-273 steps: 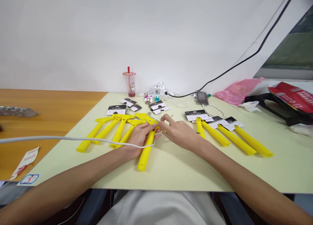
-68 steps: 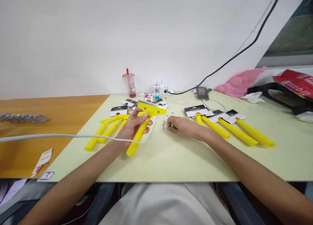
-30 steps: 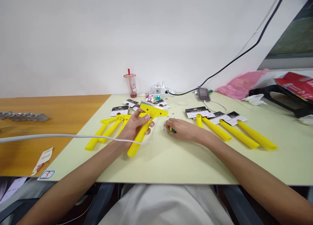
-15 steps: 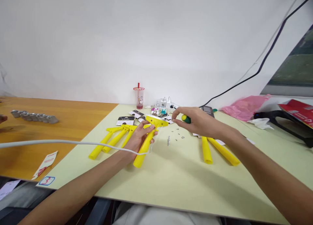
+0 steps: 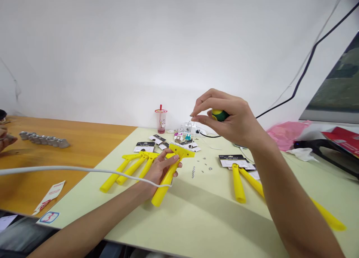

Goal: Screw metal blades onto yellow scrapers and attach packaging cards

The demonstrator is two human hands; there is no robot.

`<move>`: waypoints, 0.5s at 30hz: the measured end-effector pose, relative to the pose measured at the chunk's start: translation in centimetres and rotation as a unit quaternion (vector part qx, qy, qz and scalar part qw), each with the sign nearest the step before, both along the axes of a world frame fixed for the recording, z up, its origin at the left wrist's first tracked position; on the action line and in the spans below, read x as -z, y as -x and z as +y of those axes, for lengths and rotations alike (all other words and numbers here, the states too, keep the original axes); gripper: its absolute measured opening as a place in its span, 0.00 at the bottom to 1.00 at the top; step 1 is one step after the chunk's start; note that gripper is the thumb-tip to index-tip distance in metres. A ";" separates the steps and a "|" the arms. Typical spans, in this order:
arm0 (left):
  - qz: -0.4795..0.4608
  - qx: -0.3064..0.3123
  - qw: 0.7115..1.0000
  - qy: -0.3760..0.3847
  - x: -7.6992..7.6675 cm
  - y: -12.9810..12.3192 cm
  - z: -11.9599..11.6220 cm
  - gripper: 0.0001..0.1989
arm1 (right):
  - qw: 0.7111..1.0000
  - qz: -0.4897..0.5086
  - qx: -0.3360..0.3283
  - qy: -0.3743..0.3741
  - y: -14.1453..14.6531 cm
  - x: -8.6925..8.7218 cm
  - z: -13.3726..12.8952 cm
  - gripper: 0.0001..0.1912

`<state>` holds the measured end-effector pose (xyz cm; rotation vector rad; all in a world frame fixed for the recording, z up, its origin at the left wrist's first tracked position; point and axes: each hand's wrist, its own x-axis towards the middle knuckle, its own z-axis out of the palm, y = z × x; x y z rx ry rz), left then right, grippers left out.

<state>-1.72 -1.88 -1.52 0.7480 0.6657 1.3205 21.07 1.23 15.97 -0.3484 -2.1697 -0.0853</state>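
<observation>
My left hand (image 5: 161, 168) is closed around the handle of a yellow scraper (image 5: 165, 185), its wide head tilted up with a metal strip along the top edge. Raised above the table, my right hand (image 5: 230, 114) has a screwdriver (image 5: 219, 115) with a green-and-yellow handle tucked in its palm; the shaft is hidden. Its thumb and fingertips pinch a tiny metal piece (image 5: 192, 116), too small to name surely. Small screws (image 5: 193, 172) and other loose bits lie on the table right of the scraper. Several more yellow scrapers (image 5: 131, 170) rest beside my left hand.
Carded yellow scrapers (image 5: 238, 185) lie at right. Behind are a drink cup (image 5: 161, 121), packaging cards (image 5: 144, 147) and a power strip (image 5: 193, 128). A white cable (image 5: 92, 170) crosses over my left forearm. At far left, another person's hand (image 5: 5, 138) is near metal parts (image 5: 45, 139).
My right hand has risen from beside the scraper's head to well above it, still with the screwdriver. The left hand keeps its hold on the scraper. The view has tilted up slightly.
</observation>
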 end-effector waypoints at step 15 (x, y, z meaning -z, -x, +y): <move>0.025 0.020 0.999 -0.032 -0.8 -0.2 -0.8 0.27 | 0.929 -0.318 -0.002 0.187 3.6 2.8 2.1 0.10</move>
